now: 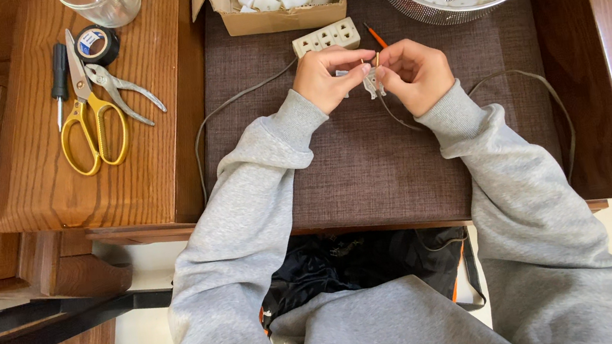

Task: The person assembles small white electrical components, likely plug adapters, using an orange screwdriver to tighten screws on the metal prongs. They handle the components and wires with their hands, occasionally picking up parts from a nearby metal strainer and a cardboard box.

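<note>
1. White plastic two-pin plug (372, 83) with brass prongs sits between both hands, above the brown woven mat (369, 163); it is small and partly hidden by fingers.
2. Its long axis runs roughly toward and away from the person, with a brass prong showing at the far end, pointing toward the cream multi-socket adapter block (325, 37).
3. A thin grey cord (532, 76) leaves the plug's near end and loops across the mat to the right.
4. Left hand (326, 77) pinches the plug with thumb and fingertips closed on it.
5. Right hand (413, 73) grips the same plug from the other side, fingers curled around it; an orange-handled tool (374, 34) pokes out just beyond.
6. An open cardboard box (284, 17) at the top holds a heap of similar white plugs.
7. A round perforated metal colander (411, 9) beside it holds several more, spread thinly.
8. Yellow-handled scissors (90, 114) lie on the wooden side table (44, 185).
</note>
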